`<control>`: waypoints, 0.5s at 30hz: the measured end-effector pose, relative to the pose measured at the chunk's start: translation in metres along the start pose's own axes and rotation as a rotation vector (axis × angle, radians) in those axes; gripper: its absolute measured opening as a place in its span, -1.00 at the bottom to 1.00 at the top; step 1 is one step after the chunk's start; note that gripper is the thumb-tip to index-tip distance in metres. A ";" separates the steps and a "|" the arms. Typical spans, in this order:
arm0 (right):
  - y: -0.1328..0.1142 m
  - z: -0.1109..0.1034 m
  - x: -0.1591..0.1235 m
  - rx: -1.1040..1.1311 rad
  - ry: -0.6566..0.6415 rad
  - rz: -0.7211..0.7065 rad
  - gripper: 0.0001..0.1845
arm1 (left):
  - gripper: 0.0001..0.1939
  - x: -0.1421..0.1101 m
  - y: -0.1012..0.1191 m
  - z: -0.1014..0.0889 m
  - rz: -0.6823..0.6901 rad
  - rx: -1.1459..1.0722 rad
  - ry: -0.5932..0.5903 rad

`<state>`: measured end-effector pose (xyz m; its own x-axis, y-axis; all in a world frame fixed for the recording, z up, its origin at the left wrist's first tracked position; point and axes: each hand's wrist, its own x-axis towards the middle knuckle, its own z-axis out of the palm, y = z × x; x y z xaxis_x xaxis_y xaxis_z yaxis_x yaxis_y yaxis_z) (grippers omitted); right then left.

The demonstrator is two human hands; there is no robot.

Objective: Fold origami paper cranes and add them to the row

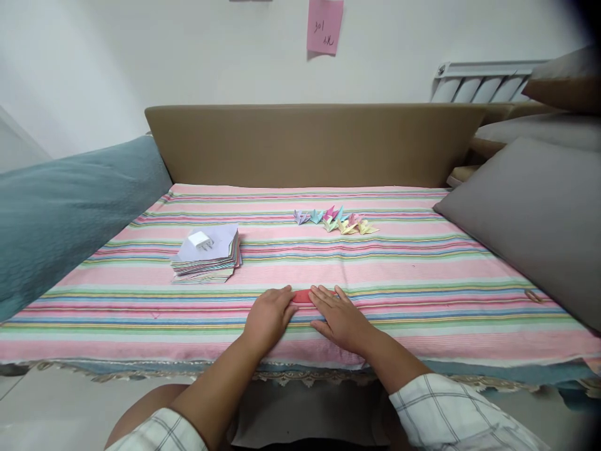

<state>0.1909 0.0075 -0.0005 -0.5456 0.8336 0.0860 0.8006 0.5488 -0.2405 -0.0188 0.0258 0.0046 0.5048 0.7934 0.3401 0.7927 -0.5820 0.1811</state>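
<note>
A narrow strip of folded red paper [302, 296] lies flat on the striped cloth between my two hands. My left hand [268, 318] is closed over the strip's left end, with its thumb and fingers at the paper's edges. Resting flat on the right part of the strip, my right hand [342, 318] has its fingers stretched out and covers that end. Farther back sits a group of small folded paper cranes [347, 225] in several colours. A stack of square paper sheets [206, 254] stands to the left, with a small white block [199, 239] on top.
The pink striped cloth [399, 271] covers the seat up to a brown backrest [310, 144]. A blue-green cushion [75, 213] bounds the left side and a grey pillow [530, 219] the right. A small brown loop [533, 295] lies near the pillow.
</note>
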 end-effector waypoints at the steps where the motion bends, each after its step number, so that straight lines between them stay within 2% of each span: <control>1: 0.000 0.000 0.000 0.004 -0.003 0.005 -0.36 | -0.72 0.003 -0.003 0.000 -0.014 -0.002 0.004; 6: 0.000 -0.001 -0.001 0.033 0.001 0.008 -0.36 | -0.79 0.016 -0.010 -0.002 0.040 0.016 -0.048; 11: 0.002 -0.002 -0.001 0.055 -0.017 -0.002 -0.42 | -0.78 0.017 -0.008 -0.013 0.077 0.106 -0.131; 13: 0.002 -0.003 0.000 0.063 -0.033 0.003 -0.43 | -0.82 0.017 -0.004 -0.016 0.070 0.115 -0.118; 15: 0.001 -0.004 0.001 0.066 -0.037 0.014 -0.44 | -0.86 0.017 0.000 -0.015 0.076 0.083 -0.057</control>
<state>0.1926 0.0092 0.0034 -0.5444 0.8376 0.0465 0.7909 0.5309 -0.3044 -0.0150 0.0363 0.0247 0.5811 0.7578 0.2966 0.7759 -0.6259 0.0788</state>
